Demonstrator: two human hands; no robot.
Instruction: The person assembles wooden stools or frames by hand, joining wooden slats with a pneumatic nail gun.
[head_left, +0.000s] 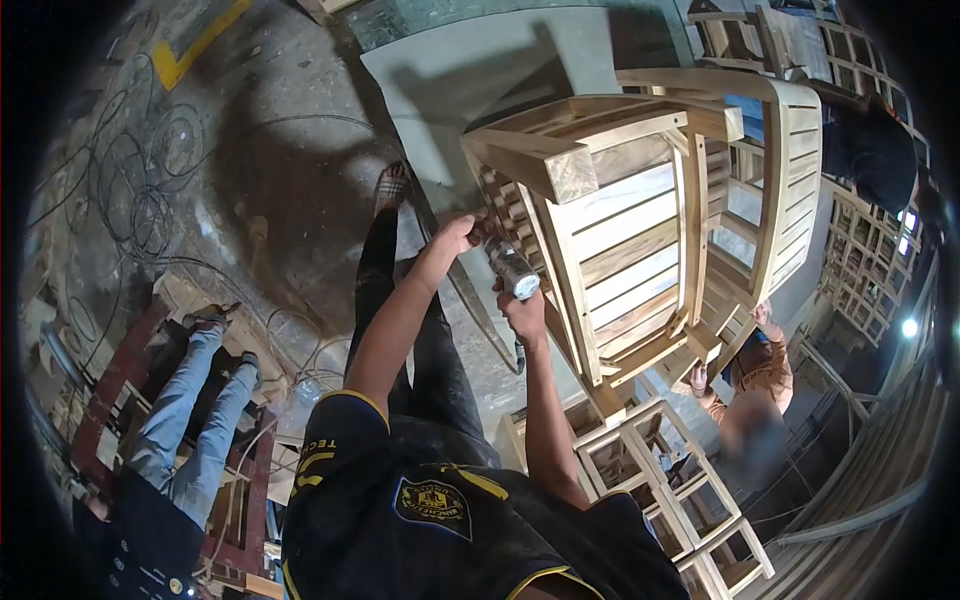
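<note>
In my right hand point(522, 312) is a silver air drill point(513, 268), its grip wrapped by my fingers and a hose running down from the handle. The tool's front end points up and left, along the side of a slatted wooden chair point(567, 172). This chair lies tipped over on a pale-topped work table point(440, 90). My left hand point(461, 234) is closed near the drill's front end, close to the chair's side. What its fingertips pinch, if anything, is too small to make out.
Another wooden chair point(795, 190) stands beyond the first, with a co-worker's hands point(765, 315) by it. Wooden frames point(690, 490) stand at lower right. Looped cables point(150, 215) lie on the floor at left, near a person in jeans point(205, 410).
</note>
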